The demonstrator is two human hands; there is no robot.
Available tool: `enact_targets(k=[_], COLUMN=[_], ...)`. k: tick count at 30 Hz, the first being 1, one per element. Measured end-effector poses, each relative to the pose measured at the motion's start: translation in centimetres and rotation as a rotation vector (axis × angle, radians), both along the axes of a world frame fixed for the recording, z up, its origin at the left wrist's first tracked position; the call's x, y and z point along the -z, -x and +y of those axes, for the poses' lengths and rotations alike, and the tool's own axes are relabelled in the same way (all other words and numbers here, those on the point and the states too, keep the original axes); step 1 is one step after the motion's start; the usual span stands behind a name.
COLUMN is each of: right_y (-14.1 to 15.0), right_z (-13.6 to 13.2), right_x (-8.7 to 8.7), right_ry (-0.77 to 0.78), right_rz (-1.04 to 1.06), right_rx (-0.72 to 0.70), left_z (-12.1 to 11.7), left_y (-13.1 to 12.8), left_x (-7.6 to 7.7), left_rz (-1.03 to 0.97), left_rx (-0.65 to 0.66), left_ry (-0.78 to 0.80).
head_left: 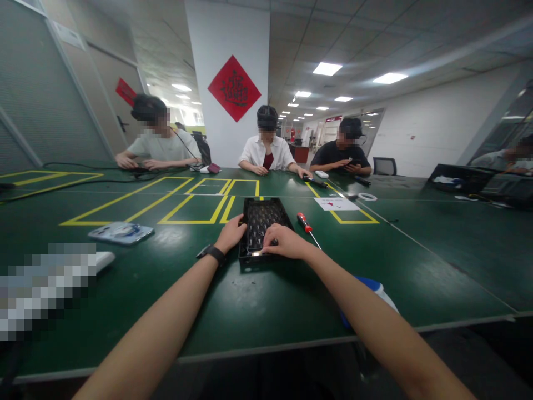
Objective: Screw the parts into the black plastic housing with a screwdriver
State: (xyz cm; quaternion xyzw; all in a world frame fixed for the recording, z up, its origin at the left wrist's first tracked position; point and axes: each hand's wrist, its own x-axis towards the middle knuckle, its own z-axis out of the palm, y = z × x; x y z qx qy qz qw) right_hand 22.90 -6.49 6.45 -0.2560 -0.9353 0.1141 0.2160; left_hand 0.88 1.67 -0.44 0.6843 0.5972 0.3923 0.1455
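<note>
Reaching forward, left hand clasps black tray; right hand bends over it.

My bare forearms slant inward over the near edge of the table. My left hand points away from that edge, fingers slightly bent; my right hand angles leftward, fingers curled downward.

White pillar (ceiling lights aglow)
</note>
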Motion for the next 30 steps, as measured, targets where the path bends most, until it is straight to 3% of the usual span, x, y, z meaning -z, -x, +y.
enact_targets(k=[15, 24, 30], right_y=[0.05, 0.13, -0.07], right_z=[-0.06, 0.11, -0.28], right_x=[-0.05, 0.17, -0.08], right_ry=[0.063, 0.026, 0.161], right_rz=[0.029, -0.014, 0.023], right_rx=[-0.010, -0.007, 0.008], left_z=[-0.43, -0.50, -0.67], left_y=[-0.22, -0.29, -0.34], left_x=[-0.49, -0.44, -0.60], left_rz=[0.018, -0.003, 0.003], left_rx=[0.029, 0.012, 0.006], left_ry=[-0.024, -0.026, -0.014])
